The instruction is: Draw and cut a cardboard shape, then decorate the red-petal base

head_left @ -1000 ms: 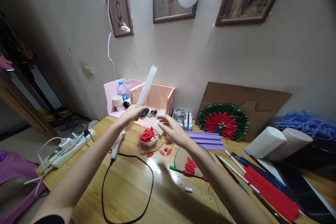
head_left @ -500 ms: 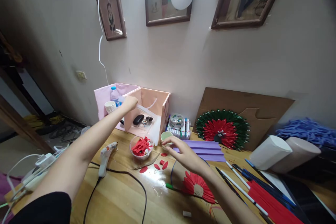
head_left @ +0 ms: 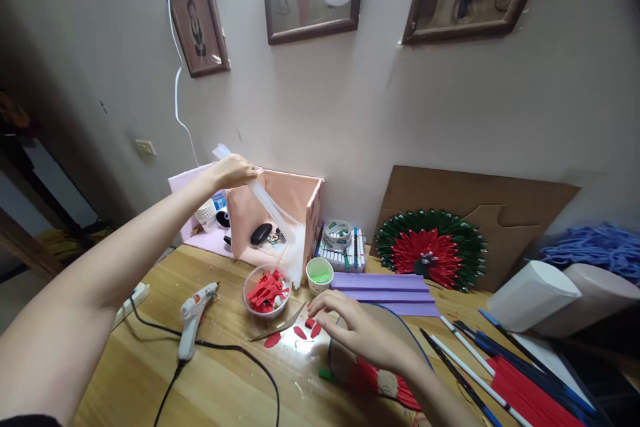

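My left hand (head_left: pixel 235 171) is raised above the peach box (head_left: pixel 295 193), closed around a long clear plastic sleeve of sticks (head_left: pixel 273 208) that slants down into the box. My right hand (head_left: pixel 357 330) hovers low over the wooden table (head_left: pixel 150 353), fingers spread and empty, its fingertips next to loose red petals (head_left: pixel 300 333). Under its wrist lies a red paper flower (head_left: pixel 387 383). A clear bowl of red pieces (head_left: pixel 267 290) and a small green cup (head_left: pixel 319 273) stand just beyond the right hand.
A white glue gun (head_left: pixel 193 313) with a black cord lies at the left. Purple folded paper (head_left: pixel 385 288), a marker set (head_left: pixel 343 250), a red-green fan disc (head_left: pixel 433 247) and cardboard stand behind. Pens and red paper (head_left: pixel 505 383) lie at the right, beside white rolls (head_left: pixel 530 297).
My left hand lifted the plastic sleeve from pointing up, then swung it over and down into the peach box. My right hand dropped toward the table near the red petals. The view shifted left.
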Demonstrator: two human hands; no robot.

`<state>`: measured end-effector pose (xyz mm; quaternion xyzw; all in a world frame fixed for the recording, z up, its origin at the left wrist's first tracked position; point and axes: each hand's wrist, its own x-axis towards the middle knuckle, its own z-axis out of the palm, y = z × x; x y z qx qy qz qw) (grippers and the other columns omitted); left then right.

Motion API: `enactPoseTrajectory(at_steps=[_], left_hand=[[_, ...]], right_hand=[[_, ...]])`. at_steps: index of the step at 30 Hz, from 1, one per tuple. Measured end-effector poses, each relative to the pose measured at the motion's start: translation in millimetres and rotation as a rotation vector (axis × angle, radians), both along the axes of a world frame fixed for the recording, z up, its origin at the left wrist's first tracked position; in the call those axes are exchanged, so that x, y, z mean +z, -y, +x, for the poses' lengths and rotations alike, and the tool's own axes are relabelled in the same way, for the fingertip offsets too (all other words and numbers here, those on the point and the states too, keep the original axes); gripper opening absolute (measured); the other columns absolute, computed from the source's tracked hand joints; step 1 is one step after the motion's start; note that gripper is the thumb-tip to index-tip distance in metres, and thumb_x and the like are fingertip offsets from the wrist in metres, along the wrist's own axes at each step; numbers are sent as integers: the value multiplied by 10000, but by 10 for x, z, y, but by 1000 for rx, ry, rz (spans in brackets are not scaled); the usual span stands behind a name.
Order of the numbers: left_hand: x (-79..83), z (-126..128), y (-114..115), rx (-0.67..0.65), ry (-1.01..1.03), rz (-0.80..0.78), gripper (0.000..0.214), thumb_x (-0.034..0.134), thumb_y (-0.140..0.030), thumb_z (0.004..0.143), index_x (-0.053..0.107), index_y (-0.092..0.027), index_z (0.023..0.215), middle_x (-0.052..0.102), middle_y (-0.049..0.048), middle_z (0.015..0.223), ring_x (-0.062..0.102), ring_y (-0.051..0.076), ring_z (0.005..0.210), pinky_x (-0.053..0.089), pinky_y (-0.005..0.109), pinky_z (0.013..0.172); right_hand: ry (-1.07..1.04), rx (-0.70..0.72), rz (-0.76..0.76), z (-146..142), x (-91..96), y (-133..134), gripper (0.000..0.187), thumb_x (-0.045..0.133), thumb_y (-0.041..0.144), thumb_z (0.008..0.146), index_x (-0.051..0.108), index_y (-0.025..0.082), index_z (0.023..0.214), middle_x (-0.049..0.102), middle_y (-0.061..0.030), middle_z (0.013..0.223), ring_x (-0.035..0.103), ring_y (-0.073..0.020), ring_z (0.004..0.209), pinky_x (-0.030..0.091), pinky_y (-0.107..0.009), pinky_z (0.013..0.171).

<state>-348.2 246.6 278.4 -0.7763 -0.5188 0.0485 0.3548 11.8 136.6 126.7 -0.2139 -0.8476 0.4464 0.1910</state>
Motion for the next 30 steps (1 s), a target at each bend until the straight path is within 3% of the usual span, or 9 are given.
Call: enactPoseTrajectory(at_steps=[4, 8, 10, 12, 15, 18, 21, 26, 30], left_hand=[[-40, 147, -133, 149, -56, -101, 254, 446, -79, 829, 685, -120, 755, 692, 145, 710, 670, 238, 726, 430, 306, 631], [-161, 361, -507, 249, -43, -177, 183, 506, -87, 820, 672, -91, 744, 688, 156, 793, 660, 255, 820, 469, 342, 692], [-262, 425, -706, 282, -21, -213, 150, 533, -192, 866, 650, -101, 889, 669, 110, 904, 637, 217, 868, 495, 369, 752], [-401, 443, -867, 306, 7, -241, 269, 541, -314, 882, 579, -128, 1073, 613, 80, 1054, 606, 188, 921, 511, 392, 798], [-658, 393, -1002, 323, 49, -262, 325, 539, -324, 883, 535, -144, 1154, 571, 92, 1139, 588, 202, 968, 513, 404, 810], [-885, 302, -1034, 319, 84, -238, 332, 541, -323, 882, 532, -145, 1162, 563, 97, 1157, 583, 206, 984, 507, 410, 824], [-1009, 227, -1013, 287, 106, -192, 333, 541, -318, 882, 533, -138, 1162, 563, 103, 1158, 581, 209, 990, 505, 414, 830], [-1054, 171, -890, 240, 115, -65, 305, 537, -299, 882, 546, -141, 1143, 557, 99, 1173, 550, 228, 1056, 460, 457, 899], [-1024, 146, -727, 204, 137, 22, 269, 493, -99, 826, 583, -83, 1080, 571, 172, 1126, 493, 289, 1131, 297, 519, 1035]], right_hand=[[-11, 38, 7, -74, 5, 11, 186, 446, 177, 902, 597, 229, 997, 608, -11, 1035, 551, -145, 974, 415, -282, 874], [7, 47, 90, -129, 19, 22, 170, 464, 181, 893, 595, 214, 995, 595, -27, 1024, 528, -162, 994, 409, -298, 892], [22, 40, 118, -116, 30, 32, 171, 465, 190, 895, 593, 215, 1005, 587, -31, 1017, 520, -167, 992, 410, -306, 895], [41, 23, 129, -70, 49, 46, 165, 463, 206, 901, 595, 221, 999, 582, -33, 1016, 516, -171, 990, 412, -313, 894], [83, -6, 127, 37, 90, 72, 153, 461, 229, 905, 600, 228, 966, 585, -36, 1005, 519, -181, 974, 421, -323, 877], [108, -18, 103, 133, 133, 95, 166, 446, 241, 911, 605, 240, 961, 592, -36, 999, 526, -187, 972, 423, -325, 873], [122, -18, 64, 164, 157, 112, 182, 442, 254, 913, 611, 255, 979, 596, -35, 1017, 531, -189, 994, 419, -324, 888], [151, 5, 70, 108, 169, 143, 170, 460, 220, 889, 609, 244, 968, 594, -38, 1013, 539, -185, 981, 425, -318, 876], [141, 17, 99, 59, 196, 180, 157, 459, 212, 885, 600, 241, 947, 591, -30, 1006, 540, -176, 971, 430, -305, 860]])
